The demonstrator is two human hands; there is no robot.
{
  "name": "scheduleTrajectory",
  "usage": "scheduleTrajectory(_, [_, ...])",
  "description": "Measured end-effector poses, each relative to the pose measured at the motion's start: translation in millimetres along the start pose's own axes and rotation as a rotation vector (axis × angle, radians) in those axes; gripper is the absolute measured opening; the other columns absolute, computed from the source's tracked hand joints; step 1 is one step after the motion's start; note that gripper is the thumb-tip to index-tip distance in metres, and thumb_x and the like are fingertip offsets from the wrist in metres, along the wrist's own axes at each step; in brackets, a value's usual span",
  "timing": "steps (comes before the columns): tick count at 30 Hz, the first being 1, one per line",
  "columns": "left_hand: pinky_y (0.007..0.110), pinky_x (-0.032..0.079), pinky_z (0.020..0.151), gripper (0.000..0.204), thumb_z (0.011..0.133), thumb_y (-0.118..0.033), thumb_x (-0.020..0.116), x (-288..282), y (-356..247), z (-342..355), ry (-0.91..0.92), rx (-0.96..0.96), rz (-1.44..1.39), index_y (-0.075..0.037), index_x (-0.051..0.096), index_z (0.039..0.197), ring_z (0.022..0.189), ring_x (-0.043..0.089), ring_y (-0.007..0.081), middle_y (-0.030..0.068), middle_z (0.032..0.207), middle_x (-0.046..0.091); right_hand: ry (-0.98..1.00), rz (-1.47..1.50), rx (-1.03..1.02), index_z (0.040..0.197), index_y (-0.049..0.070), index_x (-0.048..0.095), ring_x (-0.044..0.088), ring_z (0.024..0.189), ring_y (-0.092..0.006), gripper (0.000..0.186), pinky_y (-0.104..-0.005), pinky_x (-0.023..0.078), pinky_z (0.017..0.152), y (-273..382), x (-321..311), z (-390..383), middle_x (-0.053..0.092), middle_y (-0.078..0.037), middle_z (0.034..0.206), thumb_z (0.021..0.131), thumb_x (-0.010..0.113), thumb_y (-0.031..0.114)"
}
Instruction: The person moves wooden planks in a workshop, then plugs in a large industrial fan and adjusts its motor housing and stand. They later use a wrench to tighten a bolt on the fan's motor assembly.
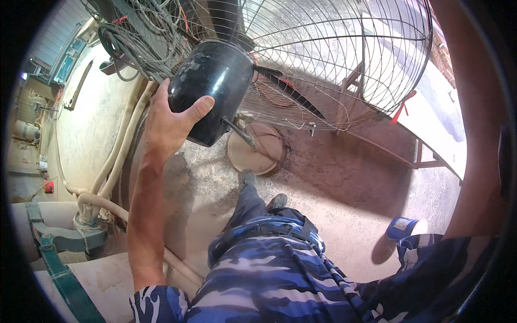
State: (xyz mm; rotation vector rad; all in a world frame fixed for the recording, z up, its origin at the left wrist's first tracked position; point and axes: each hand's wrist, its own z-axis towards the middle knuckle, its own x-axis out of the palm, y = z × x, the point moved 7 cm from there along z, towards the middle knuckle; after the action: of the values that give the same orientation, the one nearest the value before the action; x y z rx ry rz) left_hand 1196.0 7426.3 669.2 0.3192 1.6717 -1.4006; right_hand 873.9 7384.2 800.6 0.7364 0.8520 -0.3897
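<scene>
My left hand is wrapped round the near end of the black motor housing of a large floor fan. Its thumb lies along the curved side, while most of the other fingers are hidden by the hand and the housing. Beyond the motor spreads the fan's round wire cage, with a dark blade showing through. Beneath the motor, a thin metal rod slants over the round base on the floor. My right arm rises along the right edge, and its hand is out of view.
Bundled grey cables hang beside the cage at upper left. Beige ribbed hoses run down to large white pipes with a teal bracket. A blue-and-white bucket and a white panel on a frame stand at right.
</scene>
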Motion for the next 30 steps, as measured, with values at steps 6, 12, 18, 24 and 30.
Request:
scheduleTrajectory(6, [0.042, 0.034, 0.109, 0.114, 0.065, -0.061, 0.078, 0, 3, -7, -0.054, 0.043, -0.058, 0.007, 0.03, 0.143, 0.129, 0.043, 0.0364, 0.028, 0.138, 0.042, -0.029, 0.008, 0.0, 0.094, 0.001, 0.062, 0.06, 0.075, -0.0177, 0.036, -0.033, 0.053, 0.069, -9, 1, -10, 0.06, -0.007, 0.081, 0.095, 0.053, 0.036])
scheduleTrajectory(12, [0.043, 0.036, 0.106, 0.111, 0.067, -0.057, 0.08, 0, 9, -27, -0.106, 0.114, -0.171, 0.008, 0.031, 0.142, 0.127, 0.045, 0.0366, 0.0285, 0.136, 0.044, -0.062, 0.025, -0.025, 0.095, 0.001, 0.063, 0.061, 0.077, -0.0178, 0.032, -0.0324, 0.053, 0.07, -6, -1, -20, 0.061, -0.007, 0.083, 0.095, 0.054, 0.032])
scheduleTrajectory(18, [0.043, 0.037, 0.106, 0.109, 0.066, -0.053, 0.081, -4, 11, -53, -0.238, 0.178, -0.14, 0.008, 0.031, 0.141, 0.126, 0.044, 0.0383, 0.0289, 0.134, 0.044, -0.086, 0.039, -0.033, 0.095, 0.001, 0.064, 0.062, 0.079, -0.0178, 0.029, -0.0319, 0.053, 0.07, -5, -4, -37, 0.062, -0.008, 0.084, 0.094, 0.055, 0.029])
scheduleTrajectory(24, [0.043, 0.038, 0.103, 0.103, 0.068, -0.049, 0.082, -5, 15, -57, -0.187, 0.241, -0.184, 0.007, 0.034, 0.14, 0.123, 0.046, 0.0361, 0.027, 0.131, 0.046, -0.12, 0.066, -0.012, 0.096, 0.002, 0.064, 0.062, 0.08, -0.0179, 0.025, -0.0314, 0.053, 0.071, -13, -9, -62, 0.062, -0.008, 0.086, 0.094, 0.056, 0.025])
scheduleTrajectory(30, [0.039, 0.042, 0.099, 0.101, 0.069, -0.049, 0.082, 3, 3, -37, -0.11, 0.2, -0.254, 0.006, 0.035, 0.139, 0.115, 0.053, 0.031, 0.0236, 0.127, 0.05, -0.121, 0.105, 0.1, 0.096, 0.002, 0.065, 0.063, 0.082, -0.0179, 0.021, -0.0308, 0.053, 0.072, -42, -6, -105, 0.063, -0.008, 0.087, 0.093, 0.058, 0.022])
